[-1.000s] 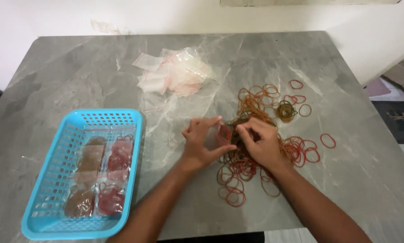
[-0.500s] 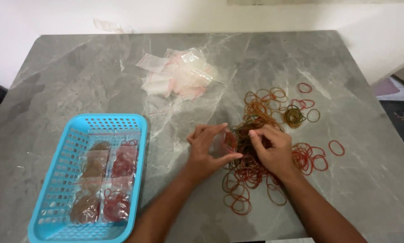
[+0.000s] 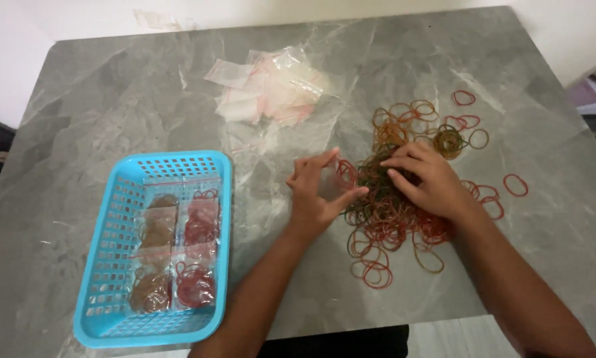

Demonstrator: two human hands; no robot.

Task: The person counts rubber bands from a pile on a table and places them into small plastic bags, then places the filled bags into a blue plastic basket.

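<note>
Your left hand (image 3: 314, 199) and right hand (image 3: 430, 179) are bare, without gloves, rings or a watch, and both forearms show uncovered, with no sleeve reaching into view.

A: How many containers lie to the left of the left hand (image 3: 318, 199)?
B: One blue basket (image 3: 112, 265), holding four filled clear bags (image 3: 175, 255).
A: And beyond the hands?
B: One heap of empty clear bags (image 3: 268, 86); number indeterminate.
A: Under the right hand (image 3: 427, 179)?
B: One pile of rubber bands (image 3: 391, 212), too many and too tangled to count.
</note>
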